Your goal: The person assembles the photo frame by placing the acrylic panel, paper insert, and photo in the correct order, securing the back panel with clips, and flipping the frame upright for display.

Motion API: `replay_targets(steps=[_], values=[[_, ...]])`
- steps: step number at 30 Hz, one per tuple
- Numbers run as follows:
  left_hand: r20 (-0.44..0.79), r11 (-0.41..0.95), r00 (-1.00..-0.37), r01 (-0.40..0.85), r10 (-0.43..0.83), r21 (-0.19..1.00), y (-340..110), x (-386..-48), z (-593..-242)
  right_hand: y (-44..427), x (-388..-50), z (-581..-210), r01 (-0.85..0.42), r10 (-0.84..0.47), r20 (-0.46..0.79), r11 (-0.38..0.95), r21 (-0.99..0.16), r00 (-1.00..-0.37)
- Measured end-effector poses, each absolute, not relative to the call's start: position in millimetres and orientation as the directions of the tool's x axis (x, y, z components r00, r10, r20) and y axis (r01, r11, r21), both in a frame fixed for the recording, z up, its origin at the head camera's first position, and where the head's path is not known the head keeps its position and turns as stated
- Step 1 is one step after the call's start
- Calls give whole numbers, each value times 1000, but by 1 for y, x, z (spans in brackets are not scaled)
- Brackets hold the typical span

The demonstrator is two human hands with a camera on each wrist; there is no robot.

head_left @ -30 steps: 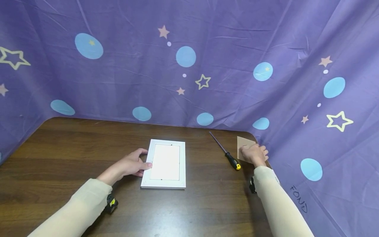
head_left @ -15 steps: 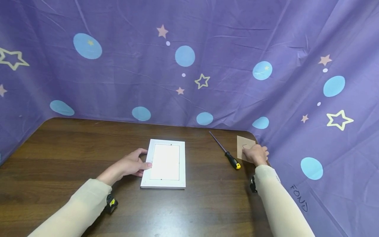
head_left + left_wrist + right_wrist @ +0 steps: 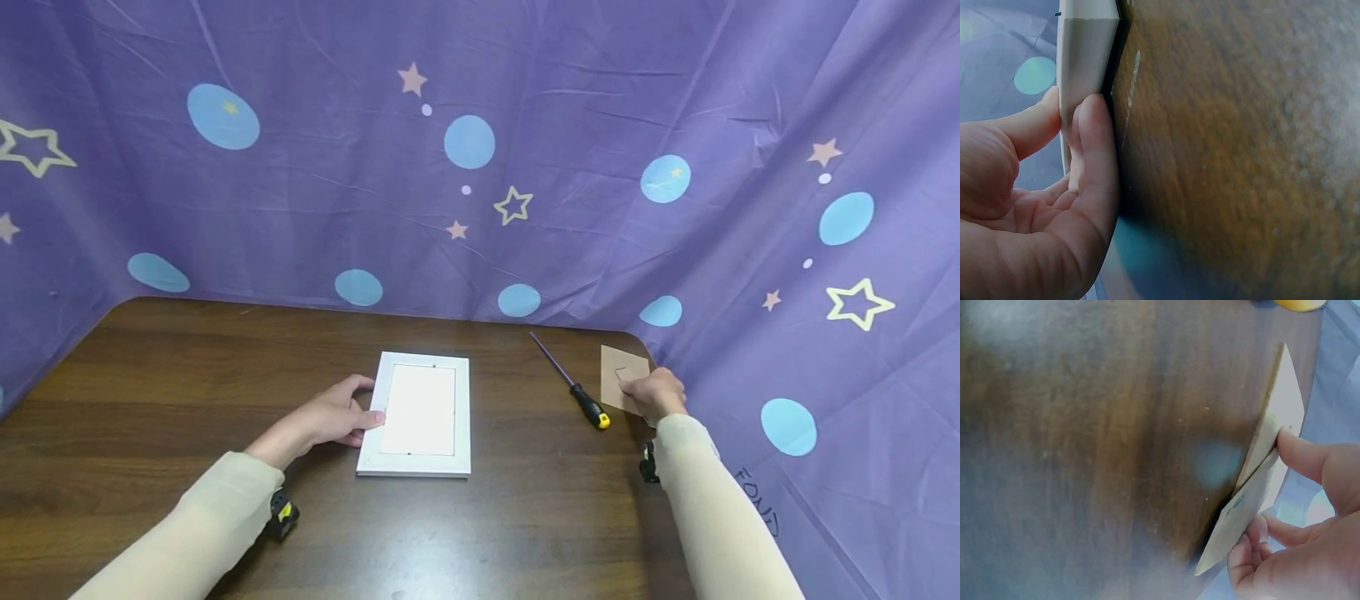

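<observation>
A white picture frame (image 3: 462, 417) lies on the brown wooden table, a white panel within its border. My left hand (image 3: 333, 417) holds its left edge, thumb on top and fingers against the side; the left wrist view shows these fingers along the frame's side (image 3: 1088, 56). At the table's far right corner, my right hand (image 3: 657, 393) grips a thin brown backing board (image 3: 613, 375). In the right wrist view the thumb presses the board (image 3: 1282, 394), while the other fingers are by a thin angled flap (image 3: 1241, 512) on it. Some fingertips are hidden behind the flap.
Between the frame and the board lies a screwdriver (image 3: 588, 407) with a black and yellow handle, its shaft pointing away to the left. A purple curtain (image 3: 315, 167) with stars and blue spots hangs along the table's back and sides.
My right hand has shifted slightly right and toward me along the backing board, leaving more of the board visible. The left hand, frame and screwdriver have stayed in place.
</observation>
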State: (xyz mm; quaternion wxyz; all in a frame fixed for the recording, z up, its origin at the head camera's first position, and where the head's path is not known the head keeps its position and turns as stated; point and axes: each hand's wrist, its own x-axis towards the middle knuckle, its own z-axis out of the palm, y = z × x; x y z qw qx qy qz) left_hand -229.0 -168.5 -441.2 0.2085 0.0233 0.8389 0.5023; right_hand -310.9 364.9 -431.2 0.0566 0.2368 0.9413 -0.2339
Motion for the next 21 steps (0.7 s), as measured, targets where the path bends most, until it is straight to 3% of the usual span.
replay_targets(steps=[5,12,17,21], values=[[-330,495,-910,-173,250,852,-168,-228,-439,370,-306,-425,457,365,-277,750,-478,-889],[-339,487,-906,-183,254,854,-169,-229,-439,377,-306,-427,499,349,-357,596,-629,-867],[-346,491,-904,-188,252,850,-171,-230,-439,380,-307,-429,532,358,-393,566,-630,-847],[-353,491,-901,-194,254,850,-171,-229,-437,382,-307,-430,508,374,-345,580,-637,-861]])
